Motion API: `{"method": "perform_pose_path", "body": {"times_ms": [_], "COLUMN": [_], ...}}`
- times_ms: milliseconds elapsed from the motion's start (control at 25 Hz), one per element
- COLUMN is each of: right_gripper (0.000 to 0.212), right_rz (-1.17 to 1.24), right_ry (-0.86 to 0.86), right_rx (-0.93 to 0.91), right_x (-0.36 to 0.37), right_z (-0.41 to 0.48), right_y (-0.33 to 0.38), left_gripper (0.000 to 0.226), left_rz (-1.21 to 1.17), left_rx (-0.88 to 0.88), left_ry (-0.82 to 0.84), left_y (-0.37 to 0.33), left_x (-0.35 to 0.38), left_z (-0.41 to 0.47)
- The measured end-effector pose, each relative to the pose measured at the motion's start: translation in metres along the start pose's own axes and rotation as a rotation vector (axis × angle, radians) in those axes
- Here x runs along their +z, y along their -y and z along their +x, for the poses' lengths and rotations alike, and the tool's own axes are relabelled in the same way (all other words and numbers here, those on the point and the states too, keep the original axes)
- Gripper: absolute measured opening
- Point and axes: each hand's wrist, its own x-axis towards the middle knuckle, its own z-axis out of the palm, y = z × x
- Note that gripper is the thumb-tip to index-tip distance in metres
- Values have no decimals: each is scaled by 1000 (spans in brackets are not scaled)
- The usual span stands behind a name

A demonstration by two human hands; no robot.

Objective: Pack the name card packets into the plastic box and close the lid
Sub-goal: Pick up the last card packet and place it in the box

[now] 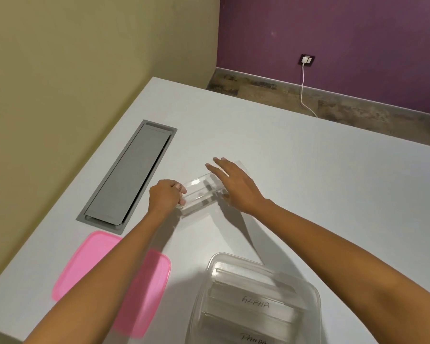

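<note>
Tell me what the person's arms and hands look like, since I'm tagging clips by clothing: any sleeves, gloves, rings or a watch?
Both forearms are bare for as far as the view shows; no sleeve edge comes into the picture. The left hand and the right hand wear no gloves. No watch or bracelet shows at either wrist, and no ring is visible on the fingers that can be seen, though the left hand's fingers are curled under and partly hidden.

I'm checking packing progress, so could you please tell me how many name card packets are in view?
3 clearly: one on the table under both hands, packet; two in the plastic box, labelled ALPHA and PANDA. More may lie hidden beneath or behind those.
</note>
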Motion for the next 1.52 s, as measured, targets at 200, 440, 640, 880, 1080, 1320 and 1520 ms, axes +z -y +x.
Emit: {"method": "perform_pose_path", "body": {"times_ms": [200, 440, 640, 880, 1080, 1320, 1520], "right_gripper": [75, 62, 59, 58, 56, 54, 44], "right_rz": [-111, -17, 282, 472, 505, 218, 67], "right_ry": [-60, 6, 125, 198, 234, 151, -21], "right_rx": [-114, -24, 273, 403, 457, 401, 276], "right_x": [-22, -51, -69, -75, -59, -42, -24], "right_z": [-32, -87, -140, -198, -241, -254, -264], "right_y": [10, 24, 25, 22, 24, 37, 57], "left_gripper": [39, 24, 34, 39, 37, 34, 43], "left_rz": [14, 207, 339, 455, 450, 506, 549], "left_rx": [6, 316, 738, 834, 801, 855, 905], "left_ry": [166, 209, 342, 362, 376, 284, 232], "left_y": [-5, -16, -13, -6, 13, 37, 48], "left_x": [-23, -32, -24, 2, 29, 51, 51], "left_z": [-22, -67, -106, -143, -174, -182, -183]}}
